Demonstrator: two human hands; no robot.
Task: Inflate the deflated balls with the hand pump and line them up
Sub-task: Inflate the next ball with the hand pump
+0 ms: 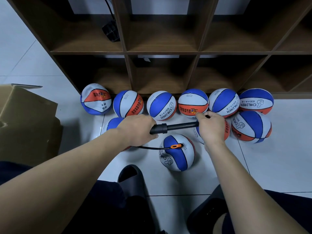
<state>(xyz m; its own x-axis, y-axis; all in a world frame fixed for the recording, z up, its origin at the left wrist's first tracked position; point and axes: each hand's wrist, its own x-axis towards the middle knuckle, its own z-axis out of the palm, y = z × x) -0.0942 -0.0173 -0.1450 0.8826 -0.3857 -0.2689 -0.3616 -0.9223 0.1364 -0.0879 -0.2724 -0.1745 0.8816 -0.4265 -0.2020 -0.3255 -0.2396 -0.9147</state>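
Balls: six lined up along the shelf, leftmost dented, others loose behind; one on the floor mid-inflation, hose plugged in, left hand wrapped round pump barrel, right hand clenched on handle.

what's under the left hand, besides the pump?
The left hand grips the pump barrel. Beneath the hand and wrist lies a ball: only a blue and white patch shows, so its shape cannot be judged. The black hose emerges below.
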